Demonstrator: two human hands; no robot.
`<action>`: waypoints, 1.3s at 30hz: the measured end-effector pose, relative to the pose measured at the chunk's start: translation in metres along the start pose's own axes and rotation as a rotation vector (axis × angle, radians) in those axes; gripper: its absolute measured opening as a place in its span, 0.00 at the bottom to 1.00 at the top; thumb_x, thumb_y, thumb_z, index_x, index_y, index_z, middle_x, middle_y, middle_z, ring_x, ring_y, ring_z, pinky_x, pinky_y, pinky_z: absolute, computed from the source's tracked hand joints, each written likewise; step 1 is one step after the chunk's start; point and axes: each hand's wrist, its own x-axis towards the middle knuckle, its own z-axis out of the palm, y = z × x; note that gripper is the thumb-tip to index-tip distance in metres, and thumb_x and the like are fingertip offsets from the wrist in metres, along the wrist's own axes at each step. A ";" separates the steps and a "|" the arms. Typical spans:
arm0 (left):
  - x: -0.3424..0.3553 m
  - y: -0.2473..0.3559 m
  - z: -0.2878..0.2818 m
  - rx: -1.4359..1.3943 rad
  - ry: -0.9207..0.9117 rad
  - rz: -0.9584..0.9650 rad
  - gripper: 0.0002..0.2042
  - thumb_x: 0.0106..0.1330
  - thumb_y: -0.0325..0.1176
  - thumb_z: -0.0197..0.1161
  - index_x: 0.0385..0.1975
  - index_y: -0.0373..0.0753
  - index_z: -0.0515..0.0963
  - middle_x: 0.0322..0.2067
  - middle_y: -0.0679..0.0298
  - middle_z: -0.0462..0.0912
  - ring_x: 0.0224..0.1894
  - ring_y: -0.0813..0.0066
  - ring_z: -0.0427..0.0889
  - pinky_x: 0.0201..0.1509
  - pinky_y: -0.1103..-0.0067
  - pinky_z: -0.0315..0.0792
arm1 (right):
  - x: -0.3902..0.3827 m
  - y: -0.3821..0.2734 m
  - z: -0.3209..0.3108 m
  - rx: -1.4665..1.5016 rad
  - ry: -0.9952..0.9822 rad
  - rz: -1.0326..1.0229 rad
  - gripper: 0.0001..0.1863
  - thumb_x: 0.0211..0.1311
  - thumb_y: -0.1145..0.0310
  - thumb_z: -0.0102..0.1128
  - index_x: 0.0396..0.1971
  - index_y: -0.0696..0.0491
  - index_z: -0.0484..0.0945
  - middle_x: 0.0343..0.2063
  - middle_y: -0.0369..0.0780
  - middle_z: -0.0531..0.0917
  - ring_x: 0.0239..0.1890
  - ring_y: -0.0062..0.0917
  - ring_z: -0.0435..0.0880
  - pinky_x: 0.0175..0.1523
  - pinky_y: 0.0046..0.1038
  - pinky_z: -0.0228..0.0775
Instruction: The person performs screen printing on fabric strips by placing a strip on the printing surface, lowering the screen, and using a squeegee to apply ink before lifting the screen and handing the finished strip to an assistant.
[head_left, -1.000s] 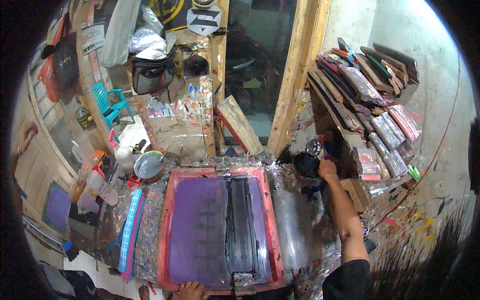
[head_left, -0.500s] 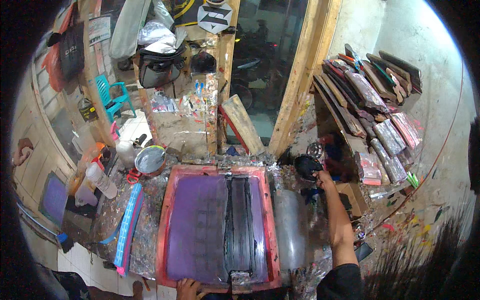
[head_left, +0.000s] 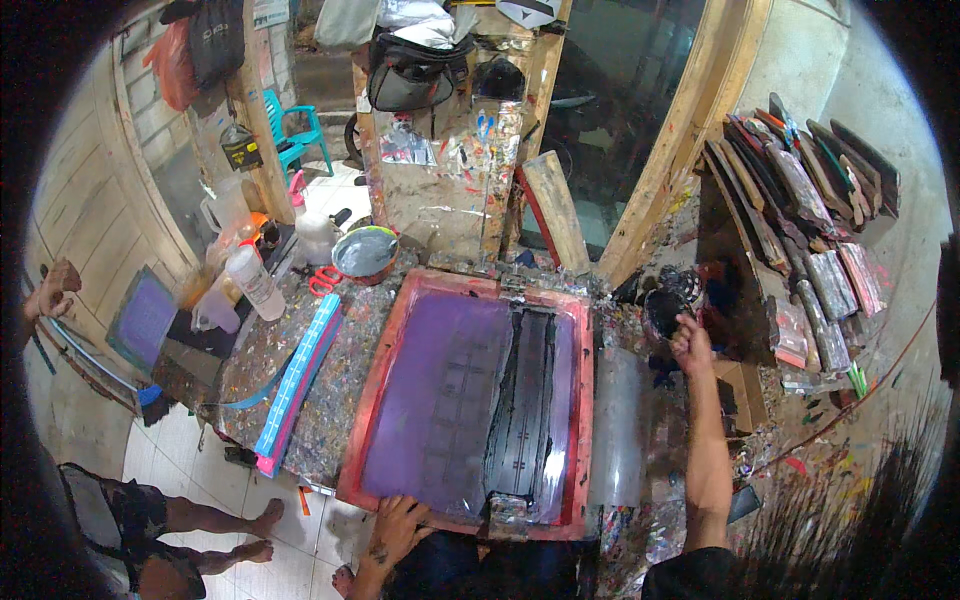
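Pressing flat on the near rail of the red-framed printing screen [head_left: 470,400], the left hand [head_left: 398,528] sits at lower centre of the frame, fingers spread on the frame's bottom edge, nothing clamped. Right hand [head_left: 690,340] is out at right of centre, fingers pinched at the rim of a small dark ink pot [head_left: 665,310]; can't tell if it grips the pot itself or something in it. Hands well apart. The screen lies flat on the paint-crusted counter [head_left: 330,400], purple mesh, with a wet black ink band [head_left: 525,400] running top to bottom on its right half. Handling call: frame looks stiff and light-to-moderate, mesh is taut and easy to dent or puncture, so hold by the red rails only, best at two opposite sides, and keep it level or the ink runs. Rails look ink-smeared, likely slick. Pot is small and light, probably messy at the rim; take it by the wall. Further out: blue-and-pink straightedge [head_left: 296,385] left of the screen, metal bowl [head_left: 365,253] and red scissors [head_left: 325,281] upper left, squeegees racked [head_left: 800,220] at right.
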 end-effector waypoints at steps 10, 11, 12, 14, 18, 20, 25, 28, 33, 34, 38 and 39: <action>0.003 -0.007 0.022 -0.017 0.065 0.039 0.18 0.59 0.45 0.73 0.44 0.41 0.83 0.40 0.59 0.78 0.50 0.56 0.76 0.57 0.62 0.69 | -0.002 0.178 0.116 -1.146 0.022 -0.756 0.15 0.69 0.63 0.57 0.28 0.58 0.85 0.17 0.35 0.77 0.19 0.25 0.75 0.30 0.37 0.71; 0.002 -0.007 0.023 0.003 0.079 0.040 0.18 0.59 0.45 0.72 0.44 0.42 0.83 0.40 0.59 0.78 0.50 0.56 0.77 0.57 0.62 0.69 | -0.004 0.182 0.120 -1.002 -0.015 -0.603 0.14 0.68 0.64 0.58 0.28 0.57 0.85 0.17 0.35 0.77 0.19 0.26 0.75 0.29 0.37 0.70; 0.002 -0.007 0.024 0.021 0.094 0.044 0.18 0.59 0.45 0.72 0.44 0.42 0.83 0.40 0.59 0.78 0.51 0.56 0.77 0.58 0.62 0.69 | -0.004 0.181 0.123 -0.823 -0.068 -0.449 0.13 0.68 0.64 0.58 0.29 0.57 0.85 0.17 0.34 0.76 0.19 0.25 0.74 0.28 0.35 0.68; 0.006 0.000 0.011 -0.015 0.050 0.021 0.18 0.59 0.44 0.72 0.45 0.42 0.83 0.40 0.59 0.78 0.51 0.56 0.77 0.57 0.62 0.69 | -0.010 0.170 0.129 -0.429 -0.130 -0.140 0.11 0.67 0.64 0.59 0.30 0.55 0.83 0.18 0.33 0.73 0.18 0.24 0.72 0.26 0.32 0.65; -0.007 -0.014 0.018 -0.004 0.029 -0.023 0.18 0.58 0.43 0.73 0.45 0.43 0.82 0.41 0.59 0.78 0.50 0.56 0.77 0.57 0.63 0.69 | -0.029 0.122 0.143 -0.011 -0.011 0.104 0.10 0.67 0.62 0.57 0.30 0.51 0.81 0.18 0.32 0.71 0.16 0.22 0.67 0.25 0.28 0.64; 0.003 -0.003 0.016 -0.007 0.012 0.004 0.18 0.58 0.43 0.73 0.45 0.43 0.82 0.41 0.59 0.77 0.50 0.56 0.76 0.57 0.63 0.69 | 0.000 0.078 0.068 -0.424 0.177 -0.328 0.14 0.67 0.62 0.56 0.30 0.55 0.86 0.23 0.38 0.82 0.23 0.27 0.78 0.33 0.32 0.71; 0.006 -0.007 0.025 -0.016 -0.005 0.030 0.18 0.58 0.42 0.73 0.46 0.44 0.82 0.41 0.59 0.77 0.50 0.56 0.76 0.58 0.63 0.68 | 0.010 -0.009 -0.041 -1.593 0.555 -0.677 0.17 0.65 0.62 0.57 0.39 0.62 0.83 0.37 0.58 0.86 0.42 0.58 0.84 0.49 0.50 0.75; 0.015 0.000 0.013 0.021 -0.074 0.004 0.18 0.58 0.41 0.73 0.47 0.43 0.81 0.42 0.59 0.77 0.50 0.55 0.75 0.58 0.62 0.67 | -0.055 0.001 -0.032 -1.946 0.393 -0.754 0.16 0.65 0.61 0.58 0.45 0.59 0.80 0.38 0.53 0.85 0.43 0.53 0.85 0.49 0.50 0.76; -0.010 -0.008 0.001 -0.011 0.013 -0.045 0.19 0.58 0.40 0.73 0.48 0.42 0.81 0.42 0.58 0.77 0.51 0.55 0.75 0.59 0.63 0.67 | -0.246 0.119 0.127 -1.221 -0.606 -0.537 0.23 0.62 0.57 0.70 0.50 0.56 0.77 0.47 0.51 0.80 0.48 0.47 0.81 0.52 0.42 0.74; -0.010 -0.011 0.006 -0.025 0.001 -0.057 0.19 0.58 0.40 0.73 0.48 0.42 0.80 0.42 0.58 0.77 0.51 0.55 0.75 0.59 0.63 0.66 | -0.340 0.095 0.201 -1.623 -0.836 -0.222 0.28 0.57 0.53 0.75 0.49 0.56 0.77 0.46 0.51 0.78 0.50 0.47 0.79 0.53 0.43 0.74; 0.011 -0.002 0.015 -0.006 -0.066 0.033 0.21 0.58 0.41 0.73 0.50 0.42 0.80 0.42 0.58 0.77 0.51 0.56 0.74 0.60 0.62 0.66 | -0.366 0.177 0.147 -1.560 -0.915 -0.757 0.20 0.63 0.61 0.65 0.49 0.57 0.75 0.42 0.49 0.79 0.47 0.42 0.84 0.48 0.41 0.79; 0.009 -0.006 0.018 0.023 -0.082 0.041 0.21 0.58 0.41 0.73 0.50 0.42 0.80 0.42 0.59 0.77 0.51 0.56 0.74 0.60 0.62 0.66 | -0.357 0.174 0.149 -1.636 -0.862 -0.704 0.19 0.63 0.64 0.64 0.49 0.57 0.75 0.41 0.48 0.80 0.46 0.43 0.85 0.47 0.42 0.80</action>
